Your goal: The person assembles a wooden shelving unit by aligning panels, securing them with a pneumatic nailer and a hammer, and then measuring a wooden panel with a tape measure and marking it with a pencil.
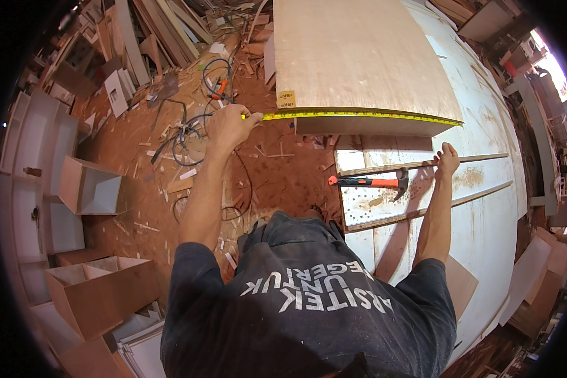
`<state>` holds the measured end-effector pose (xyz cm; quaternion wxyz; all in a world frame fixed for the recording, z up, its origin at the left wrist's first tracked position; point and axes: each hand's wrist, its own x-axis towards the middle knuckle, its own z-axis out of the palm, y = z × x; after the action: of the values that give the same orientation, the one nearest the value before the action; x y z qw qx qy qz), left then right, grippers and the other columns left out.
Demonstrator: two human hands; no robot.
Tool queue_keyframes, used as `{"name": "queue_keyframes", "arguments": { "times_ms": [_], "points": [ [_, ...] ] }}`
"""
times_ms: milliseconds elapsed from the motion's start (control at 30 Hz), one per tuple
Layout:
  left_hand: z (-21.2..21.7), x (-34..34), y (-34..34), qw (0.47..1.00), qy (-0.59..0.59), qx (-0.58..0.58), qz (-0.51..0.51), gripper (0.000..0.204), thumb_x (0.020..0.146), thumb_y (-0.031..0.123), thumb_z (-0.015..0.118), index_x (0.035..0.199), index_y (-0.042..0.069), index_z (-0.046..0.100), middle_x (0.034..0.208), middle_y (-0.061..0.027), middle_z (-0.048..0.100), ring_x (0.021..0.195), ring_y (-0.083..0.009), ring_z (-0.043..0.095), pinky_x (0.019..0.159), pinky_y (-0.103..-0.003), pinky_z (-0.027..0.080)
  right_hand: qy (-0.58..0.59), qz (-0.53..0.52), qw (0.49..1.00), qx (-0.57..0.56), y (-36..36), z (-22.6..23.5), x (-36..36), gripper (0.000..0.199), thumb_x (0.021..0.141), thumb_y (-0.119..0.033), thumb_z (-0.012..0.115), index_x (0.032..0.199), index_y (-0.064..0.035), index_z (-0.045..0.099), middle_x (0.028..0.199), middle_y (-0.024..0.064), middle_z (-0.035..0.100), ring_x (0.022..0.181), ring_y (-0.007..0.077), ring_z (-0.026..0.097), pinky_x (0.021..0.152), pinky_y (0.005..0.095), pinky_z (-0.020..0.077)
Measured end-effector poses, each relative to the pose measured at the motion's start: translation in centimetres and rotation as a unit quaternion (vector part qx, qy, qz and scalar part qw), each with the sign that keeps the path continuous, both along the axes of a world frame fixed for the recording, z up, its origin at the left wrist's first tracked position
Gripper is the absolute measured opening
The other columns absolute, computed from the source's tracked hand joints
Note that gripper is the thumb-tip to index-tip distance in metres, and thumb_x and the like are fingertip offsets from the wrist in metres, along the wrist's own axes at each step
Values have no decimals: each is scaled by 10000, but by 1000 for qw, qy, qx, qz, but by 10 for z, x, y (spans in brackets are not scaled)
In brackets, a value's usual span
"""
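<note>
Pinched in your left hand (228, 129), the thin yellow tape measure (359, 114) ran along the pale plywood panel's (359, 57) near edge; your right hand (447, 160) curled, its hold unclear. Orange-and-black claw hammer (372, 183) on the white board (485, 252), blue cable (192, 121) tangled left, scrap-strewn reddish floor (283, 170) stretching between!

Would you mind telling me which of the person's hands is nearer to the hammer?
Right. In the picture, the right hand is up and right of the hammer; the left hand is farther away, up and left of it.
</note>
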<state>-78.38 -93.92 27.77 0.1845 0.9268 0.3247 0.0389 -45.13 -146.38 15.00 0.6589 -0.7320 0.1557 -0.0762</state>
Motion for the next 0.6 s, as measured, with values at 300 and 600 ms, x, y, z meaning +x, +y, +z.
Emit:
{"name": "queue_keyframes", "arguments": {
  "times_ms": [300,600],
  "points": [
    [-3,-6,1,1000,-7,-8,-9,432,870,539,733,934,118,811,803,-140,742,777,-321,721,685,-453,526,16,-8,1000,18,-3,-12,-64,300,957,-194,710,1190,-10,671,926,31,647,755,119,596,606,273,521],
    [-4,-3,3,999,-28,22,-21,430,877,552,718,895,132,810,753,-122,731,752,-314,716,684,-445,527,-428,63,901,16,80,207,-149,245,1014,-91,622,1226,24,664,1094,94,697,915,139,659,782,280,566]
  ]
}}
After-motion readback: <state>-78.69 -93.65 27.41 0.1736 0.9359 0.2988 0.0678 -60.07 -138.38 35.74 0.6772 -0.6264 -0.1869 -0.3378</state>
